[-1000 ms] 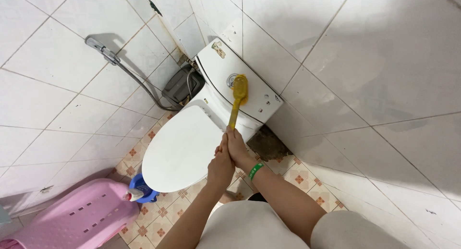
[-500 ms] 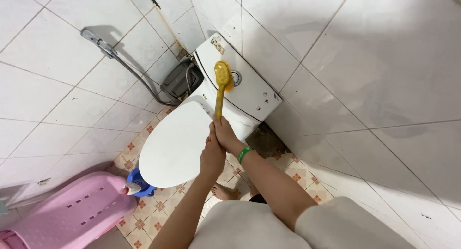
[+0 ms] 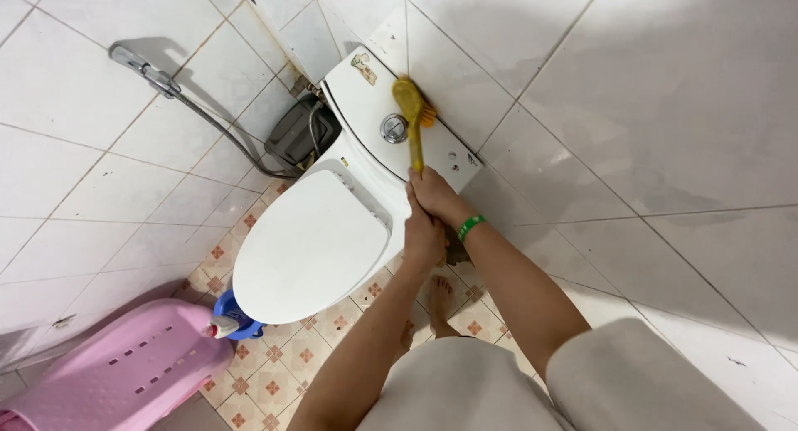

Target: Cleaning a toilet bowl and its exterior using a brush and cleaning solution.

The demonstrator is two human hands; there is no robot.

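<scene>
Swung right now, the yellow brush [image 3: 411, 107] scrubs the tank lid's [image 3: 366, 107] back edge (by the wall); I see my right hand [image 3: 434, 194] and left hand [image 3: 422, 236] both clamped on its handle.

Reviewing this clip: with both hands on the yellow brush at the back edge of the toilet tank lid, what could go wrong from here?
The yellow brush works at the tank lid's rear edge against the wall; a slip might wedge the bristles behind it or shift the lid. The right hand and left hand both grip the handle, leaving no hand free for balance. The bare foot stands on tiled floor, possibly slippery if wet.
</scene>
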